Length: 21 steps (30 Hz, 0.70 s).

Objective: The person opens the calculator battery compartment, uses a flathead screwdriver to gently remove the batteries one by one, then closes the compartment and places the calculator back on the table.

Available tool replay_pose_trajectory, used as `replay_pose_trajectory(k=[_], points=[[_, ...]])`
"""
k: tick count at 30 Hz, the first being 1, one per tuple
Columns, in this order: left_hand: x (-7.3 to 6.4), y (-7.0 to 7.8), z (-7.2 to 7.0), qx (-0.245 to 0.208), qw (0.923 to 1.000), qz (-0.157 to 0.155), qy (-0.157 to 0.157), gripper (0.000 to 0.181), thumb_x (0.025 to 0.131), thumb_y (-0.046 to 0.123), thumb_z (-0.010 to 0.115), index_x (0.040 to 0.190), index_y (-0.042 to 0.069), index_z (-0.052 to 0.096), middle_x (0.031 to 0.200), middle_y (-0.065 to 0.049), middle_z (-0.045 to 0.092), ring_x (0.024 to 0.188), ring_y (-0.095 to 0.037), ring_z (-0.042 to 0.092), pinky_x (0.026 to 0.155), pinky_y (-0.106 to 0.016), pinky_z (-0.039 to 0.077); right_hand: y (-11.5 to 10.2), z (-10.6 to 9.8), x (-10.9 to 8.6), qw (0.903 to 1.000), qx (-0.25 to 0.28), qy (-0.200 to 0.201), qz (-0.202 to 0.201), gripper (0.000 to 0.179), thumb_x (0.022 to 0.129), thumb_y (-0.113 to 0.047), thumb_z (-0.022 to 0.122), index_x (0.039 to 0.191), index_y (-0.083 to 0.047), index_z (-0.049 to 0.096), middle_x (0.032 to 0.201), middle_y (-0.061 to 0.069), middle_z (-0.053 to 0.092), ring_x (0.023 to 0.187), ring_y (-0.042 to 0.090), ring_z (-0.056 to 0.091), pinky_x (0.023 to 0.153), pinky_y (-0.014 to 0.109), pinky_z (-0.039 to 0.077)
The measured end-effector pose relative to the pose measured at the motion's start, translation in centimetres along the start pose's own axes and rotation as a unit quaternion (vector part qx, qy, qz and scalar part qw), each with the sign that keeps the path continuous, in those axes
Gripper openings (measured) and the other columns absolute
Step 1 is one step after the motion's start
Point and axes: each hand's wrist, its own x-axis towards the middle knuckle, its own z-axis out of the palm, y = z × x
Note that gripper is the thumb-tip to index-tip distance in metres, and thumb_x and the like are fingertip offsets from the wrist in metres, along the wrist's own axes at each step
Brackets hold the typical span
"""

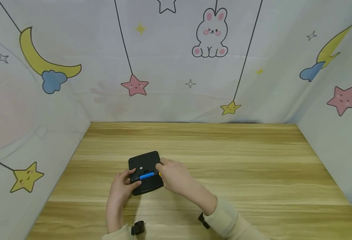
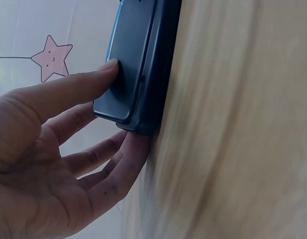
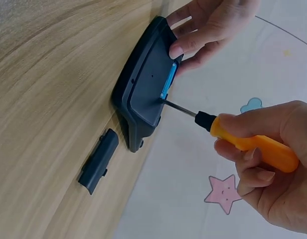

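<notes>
A flat black device (image 1: 147, 161) lies on the table with its open battery slot facing up. Inside the slot sits a blue battery (image 1: 147, 175). My left hand (image 1: 122, 186) grips the device at its left end, thumb (image 2: 101, 77) on the upper face and fingers round the edge. In my right hand (image 1: 174, 176) is a screwdriver (image 3: 258, 147) with a yellow handle and black collar. Its metal shaft slants to the slot, the tip right at the near end of the blue battery (image 3: 168, 79) in the right wrist view.
A curved black battery cover (image 3: 99, 160) lies on the wooden table (image 1: 239, 160) beside the device, hidden behind my right hand in the head view. White fabric (image 1: 176, 66) printed with stars, moons and a rabbit hangs round the table's back and sides.
</notes>
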Motion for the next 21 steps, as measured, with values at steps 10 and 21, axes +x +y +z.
replay_pose_trajectory(k=[10,21], points=[[-0.1,0.1,0.0,0.003,1.0000,-0.008,-0.001,0.057,0.084,0.009,0.071,0.138,0.004,0.051,0.128,-0.028,0.044,0.115,-0.048,0.055,0.088,-0.046,0.053,2.0,0.6,-0.3,0.9936,0.111,0.015,0.020,0.011,0.080,-0.009,0.073,0.090,-0.011,0.069,0.087,0.000,0.065,0.069,0.011,0.063,0.058,0.016,0.049],[0.0,0.1,0.0,0.003,1.0000,-0.008,0.001,0.057,0.084,0.009,0.071,0.138,0.004,0.051,0.129,-0.027,0.045,0.115,-0.048,0.055,0.089,-0.047,0.053,3.5,2.0,-1.0,0.9818,0.183,0.043,0.030,0.012,0.079,-0.011,0.077,0.087,-0.012,0.068,0.087,-0.002,0.065,0.078,0.014,0.065,0.070,0.025,0.054]])
